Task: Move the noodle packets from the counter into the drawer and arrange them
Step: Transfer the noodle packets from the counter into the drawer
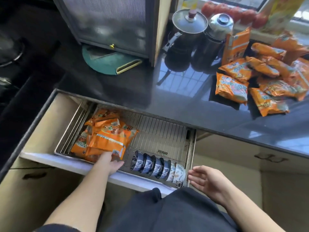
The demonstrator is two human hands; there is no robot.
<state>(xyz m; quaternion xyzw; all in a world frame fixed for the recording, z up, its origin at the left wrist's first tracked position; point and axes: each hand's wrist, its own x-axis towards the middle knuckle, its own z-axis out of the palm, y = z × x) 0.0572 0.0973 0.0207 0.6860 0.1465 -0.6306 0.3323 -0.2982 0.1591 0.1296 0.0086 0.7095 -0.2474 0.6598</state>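
Several orange noodle packets [264, 81] lie in a loose heap on the dark counter [167, 91] at the right. The drawer [50, 129] below stands pulled out, with a wire rack inside. A stack of orange noodle packets [107, 136] fills its left part. My left hand [110, 162] reaches into the drawer and grips the near edge of the top packet in that stack. My right hand [205, 181] hovers open and empty by the drawer's right front corner.
A row of blue-patterned bowls [155, 166] stands on edge in the drawer's front right. On the counter stand a lidded pot [185, 37], a steel flask [215, 39], a green mat [107, 62] and a glass-fronted cabinet [110, 24]. Tomatoes [234, 12] sit by the window.
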